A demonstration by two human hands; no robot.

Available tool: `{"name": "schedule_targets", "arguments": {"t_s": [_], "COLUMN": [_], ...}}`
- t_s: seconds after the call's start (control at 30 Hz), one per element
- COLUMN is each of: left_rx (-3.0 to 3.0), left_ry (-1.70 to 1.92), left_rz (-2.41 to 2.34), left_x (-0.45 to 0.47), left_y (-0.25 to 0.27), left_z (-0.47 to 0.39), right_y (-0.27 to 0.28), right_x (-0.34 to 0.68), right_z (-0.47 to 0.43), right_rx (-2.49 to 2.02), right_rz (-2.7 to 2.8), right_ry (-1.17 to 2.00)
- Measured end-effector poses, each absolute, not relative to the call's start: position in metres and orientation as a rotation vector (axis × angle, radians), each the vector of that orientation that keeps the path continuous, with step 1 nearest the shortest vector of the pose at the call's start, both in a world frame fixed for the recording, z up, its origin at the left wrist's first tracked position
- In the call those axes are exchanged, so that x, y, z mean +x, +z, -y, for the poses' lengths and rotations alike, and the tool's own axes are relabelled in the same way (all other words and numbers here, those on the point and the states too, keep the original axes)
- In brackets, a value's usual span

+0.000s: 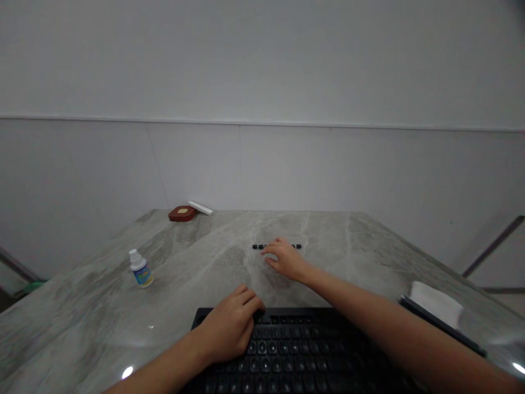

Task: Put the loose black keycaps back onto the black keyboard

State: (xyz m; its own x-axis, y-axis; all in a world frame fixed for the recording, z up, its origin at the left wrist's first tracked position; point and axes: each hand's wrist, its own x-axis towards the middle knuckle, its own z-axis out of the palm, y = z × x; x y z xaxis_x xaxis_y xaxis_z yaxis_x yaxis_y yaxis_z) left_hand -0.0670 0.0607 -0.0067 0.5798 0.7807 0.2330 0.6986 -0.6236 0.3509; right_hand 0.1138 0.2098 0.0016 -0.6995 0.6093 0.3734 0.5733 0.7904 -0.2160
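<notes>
A black keyboard (287, 347) lies at the near edge of my view, partly covered by both my arms. My left hand (232, 327) is on its back left part, fingers bent together over the back edge; the fingertips are hidden. Farther out on the table is a row of small black pieces like keycaps (255, 247). My right hand (284, 257) hovers at the middle of this row and hides part of it. Its thumb and forefinger are apart, with nothing visible between them.
On the grey marbled table (205, 262) a white bottle (141, 270) with a blue label stands left. A reddish-brown case (182, 213) and a white bar (200, 208) lie at the back. Beyond my right forearm are a dark flat strip (443, 325) and a white sheet (437, 302).
</notes>
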Motion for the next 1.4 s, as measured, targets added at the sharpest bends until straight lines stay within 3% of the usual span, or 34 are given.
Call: {"name": "schedule_targets", "arguments": {"t_s": [0.2,0.5,0.77,0.93,1.4], "left_rx": [2.593,2.602,2.583,2.555,2.562], "left_ry": [0.533,0.519,0.517,0.519,0.530], "left_rz": [-1.230,-1.232,-1.215,-1.206,-1.088], "left_x": [-0.066,-0.067,-0.067,-0.067,-0.069], "left_y": [-0.004,-0.005,-0.003,-0.002,-0.004], "left_z": [-0.060,-0.061,-0.060,-0.060,-0.060], "right_y": [0.001,-0.001,0.012,-0.002,-0.010], "right_x": [0.082,0.065,0.117,0.156,0.154], "right_z": [-0.254,-0.252,-0.174,-0.117,-0.096], "right_rx": [-0.967,-0.954,-0.856,-0.831,-0.652], "right_rz": [2.634,2.682,2.597,2.259,2.338], "right_ry": [-0.006,-0.022,0.211,0.657,0.642]}}
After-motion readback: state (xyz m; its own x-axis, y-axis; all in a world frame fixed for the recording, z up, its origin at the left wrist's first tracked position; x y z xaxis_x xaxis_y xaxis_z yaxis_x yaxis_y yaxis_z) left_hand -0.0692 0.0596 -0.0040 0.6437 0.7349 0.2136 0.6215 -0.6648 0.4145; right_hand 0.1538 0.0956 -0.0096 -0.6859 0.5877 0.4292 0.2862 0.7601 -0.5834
